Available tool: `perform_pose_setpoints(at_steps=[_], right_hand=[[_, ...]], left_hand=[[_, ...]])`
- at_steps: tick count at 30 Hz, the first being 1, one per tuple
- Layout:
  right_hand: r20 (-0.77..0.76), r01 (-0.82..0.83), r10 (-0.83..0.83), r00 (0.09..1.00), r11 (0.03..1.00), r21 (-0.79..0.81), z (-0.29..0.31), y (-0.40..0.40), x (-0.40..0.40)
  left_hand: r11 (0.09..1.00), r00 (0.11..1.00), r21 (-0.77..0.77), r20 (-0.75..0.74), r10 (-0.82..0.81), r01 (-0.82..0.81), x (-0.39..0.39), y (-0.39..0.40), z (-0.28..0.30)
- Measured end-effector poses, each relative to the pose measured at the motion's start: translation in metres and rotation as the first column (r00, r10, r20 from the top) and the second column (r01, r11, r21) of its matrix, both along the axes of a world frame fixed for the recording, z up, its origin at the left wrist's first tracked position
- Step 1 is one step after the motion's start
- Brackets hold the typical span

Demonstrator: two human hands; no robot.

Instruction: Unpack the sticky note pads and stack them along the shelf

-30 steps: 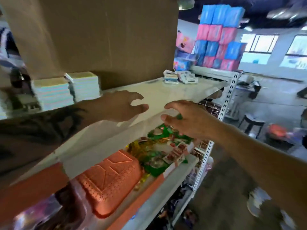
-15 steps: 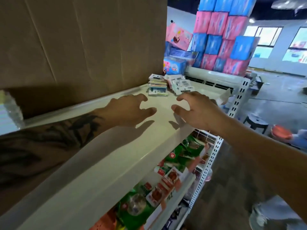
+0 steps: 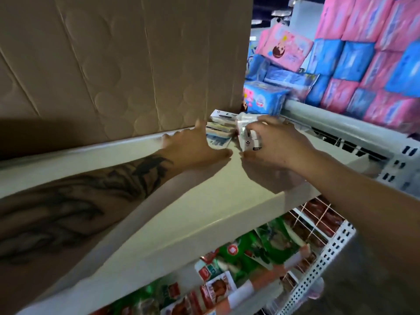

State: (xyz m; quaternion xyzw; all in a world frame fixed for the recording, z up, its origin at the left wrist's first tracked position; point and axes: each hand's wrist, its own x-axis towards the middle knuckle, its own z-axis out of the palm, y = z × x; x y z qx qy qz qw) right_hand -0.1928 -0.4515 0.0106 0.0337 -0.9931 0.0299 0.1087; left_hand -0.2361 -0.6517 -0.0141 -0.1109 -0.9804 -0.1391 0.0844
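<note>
Matt brown corrugated cardboard box (image 3: 127, 64) sits on the smooth, painted white metal shelf (image 3: 204, 201). Beside the box, glossy plastic-wrapped packets (image 3: 219, 135). Beyond it, shiny pink and blue film-wrapped packs (image 3: 363, 53).

Cream-white painted metal shelf board (image 3: 204, 214) runs from lower left up toward the far right; its front lip faces me. Perforated white upright (image 3: 322, 264) carries it at the right front corner. On the board, at the far end: a small stack of flat packaged pads in white-and-blue wrappers (image 3: 218, 135), lying just beside the base of a large brown cardboard box (image 3: 127, 64) that stands along the back edge. My left hand (image 3: 195, 148) lies flat on the board, touching the stack. My right hand (image 3: 279, 144) pinches a small white wrapped pack (image 3: 247, 137); whether the pack rests on the board, cannot tell
</note>
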Motion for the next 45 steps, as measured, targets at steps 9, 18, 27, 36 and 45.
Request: perform_pose_setpoints(at_steps=[9,18,27,36,45], right_hand=[[0.04,-0.25,0.247,0.968,0.966,0.07,0.01,0.039,-0.022],[-0.122,-0.332,0.348,0.93,0.934,0.131,0.022,0.01,-0.003],[-0.081,-0.643,0.645,0.76,0.764,0.056,0.028,-0.117,0.043],[-0.075,-0.763,0.761,0.644,0.646,0.002,0.019,-0.301,0.093],[-0.045,-0.776,0.775,0.631,0.627,-0.068,0.008,-0.476,0.155]], left_hand=[[0.987,0.989,0.076,-0.033,0.144,-0.141,0.009,0.017,0.004],[0.969,0.985,0.179,0.002,0.173,-0.171,0.062,-0.046,0.011],[0.924,0.964,0.318,-0.085,0.251,-0.212,0.147,-0.174,0.019],[0.903,0.957,0.356,-0.068,0.281,-0.24,0.249,-0.359,0.009],[0.89,0.976,0.416,-0.023,0.216,-0.187,0.309,-0.54,0.001]])
